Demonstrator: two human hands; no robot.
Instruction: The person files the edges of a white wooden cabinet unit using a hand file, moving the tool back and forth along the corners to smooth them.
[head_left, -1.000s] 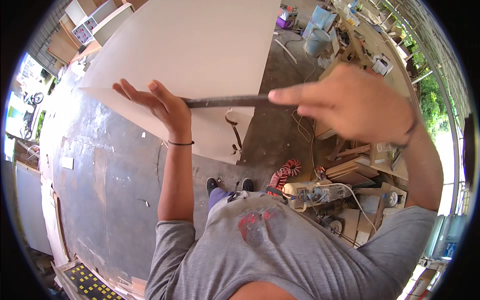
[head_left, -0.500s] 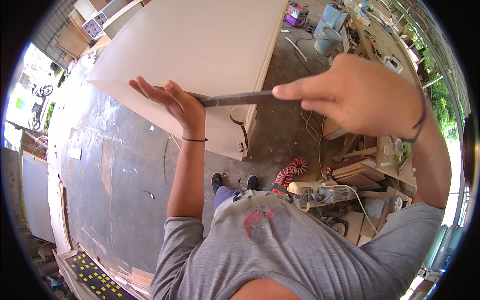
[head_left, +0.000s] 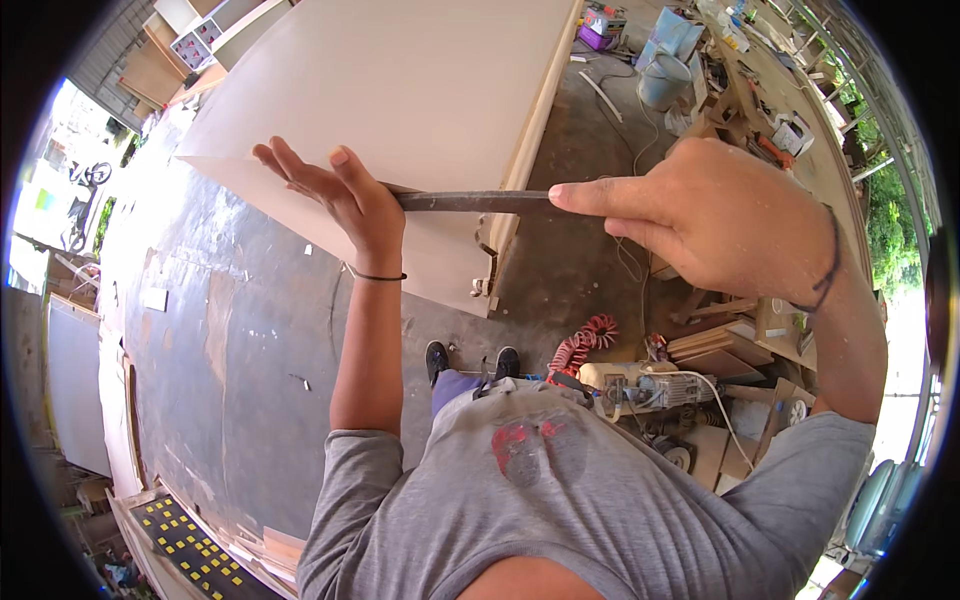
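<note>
A dark, flat file (head_left: 475, 202) lies crosswise over the near end of a large pale board panel (head_left: 400, 80). My right hand (head_left: 715, 215) grips its right end, which is hidden inside the fist, with the index finger stretched along the bar. Fingers spread and raised, my left hand (head_left: 350, 205) meets the file's other end near the heel of the palm. Part of that end is hidden behind this hand. A thin dark curved strip (head_left: 487, 245) hangs at the panel's near right corner, below the file.
On the floor by my feet, a red coiled air hose (head_left: 590, 340) leads to a compressor (head_left: 640, 390). Wood offcuts (head_left: 720, 350) are stacked at right, beside a cluttered workbench (head_left: 790, 110). A blue bucket (head_left: 663, 80) stands beyond. Loose cables cross the floor.
The right hand has moved slightly down, and the file has turned from a slight slant to nearly level. The left hand has shifted a little left and its fingers are raised more.
</note>
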